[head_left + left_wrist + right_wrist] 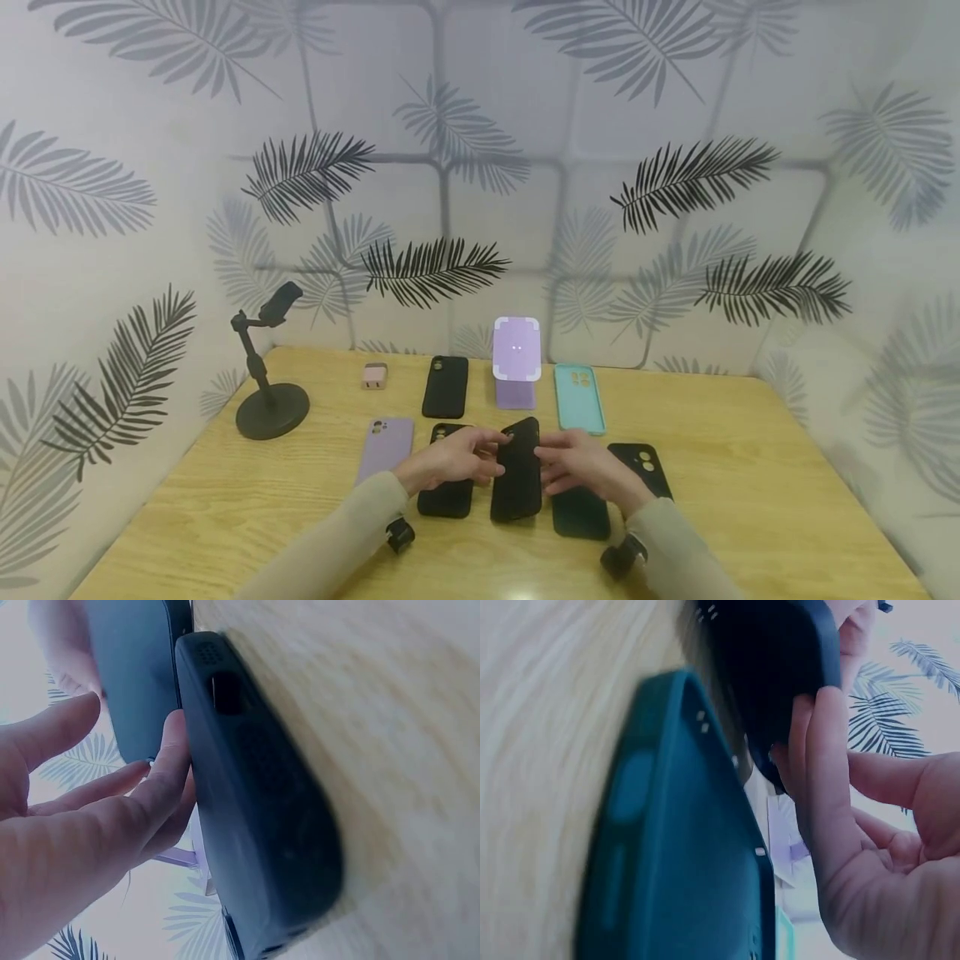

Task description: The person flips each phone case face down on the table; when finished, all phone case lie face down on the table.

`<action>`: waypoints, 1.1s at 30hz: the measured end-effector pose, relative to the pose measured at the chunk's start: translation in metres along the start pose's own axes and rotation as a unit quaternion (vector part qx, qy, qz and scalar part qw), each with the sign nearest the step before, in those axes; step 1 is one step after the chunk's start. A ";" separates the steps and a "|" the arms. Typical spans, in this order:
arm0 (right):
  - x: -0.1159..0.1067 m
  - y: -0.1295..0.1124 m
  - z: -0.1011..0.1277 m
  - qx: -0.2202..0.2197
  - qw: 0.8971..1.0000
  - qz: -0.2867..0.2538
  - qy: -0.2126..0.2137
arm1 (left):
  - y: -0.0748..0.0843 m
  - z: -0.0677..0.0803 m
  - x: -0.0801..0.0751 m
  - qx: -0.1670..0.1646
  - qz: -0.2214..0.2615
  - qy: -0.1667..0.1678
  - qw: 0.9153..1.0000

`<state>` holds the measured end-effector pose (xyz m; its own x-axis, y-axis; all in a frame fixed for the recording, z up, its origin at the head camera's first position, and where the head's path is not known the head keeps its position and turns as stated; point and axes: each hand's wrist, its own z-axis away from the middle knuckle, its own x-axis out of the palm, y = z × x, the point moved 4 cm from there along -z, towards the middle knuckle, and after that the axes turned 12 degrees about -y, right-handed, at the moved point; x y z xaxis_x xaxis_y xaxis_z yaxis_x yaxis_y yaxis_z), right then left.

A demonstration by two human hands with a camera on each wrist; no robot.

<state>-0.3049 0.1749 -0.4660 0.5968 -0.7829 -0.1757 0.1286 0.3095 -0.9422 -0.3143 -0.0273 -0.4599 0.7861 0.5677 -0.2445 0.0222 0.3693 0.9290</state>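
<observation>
Black case [517, 472] between both hands, long axis near to far
Pinched by left hand [450, 461] on left edge, right hand [585, 468] on right edge

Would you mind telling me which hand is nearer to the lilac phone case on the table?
Left. The left hand is just right of the lilac phone case; the right hand is farther right, beyond the black case both hands hold.

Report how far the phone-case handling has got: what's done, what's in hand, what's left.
Done: nothing visibly finished; no case shows a phone in it. In hand: the left hand and right hand hold a black case between them above the wooden table. Left: a second black case, dark green case, lilac case, teal case and two more black cases lie untouched.
</observation>
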 end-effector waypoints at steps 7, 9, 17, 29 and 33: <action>-0.001 0.000 -0.003 0.000 0.997 0.063 0.051 | -0.001 0.002 -0.003 -0.001 -0.003 0.009 1.000; 0.000 -0.001 -0.004 0.003 0.995 0.075 0.058 | 0.000 0.002 -0.005 0.000 -0.007 0.013 1.000; 0.001 -0.006 -0.006 0.010 0.992 0.102 0.070 | 0.006 0.001 -0.008 -0.013 -0.016 0.020 1.000; -0.001 -0.003 -0.006 0.026 0.991 0.104 0.079 | 0.004 0.005 -0.001 -0.023 -0.030 0.031 0.999; -0.005 -0.002 -0.003 0.005 0.994 0.086 0.062 | 0.005 0.006 0.001 -0.018 -0.034 0.043 0.998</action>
<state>-0.3108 0.1767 -0.4637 0.5084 -0.7779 -0.3694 0.0413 0.4504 -0.8919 -0.3096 -0.0288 -0.4540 0.7271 0.6015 -0.3310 0.0495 0.4348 0.8992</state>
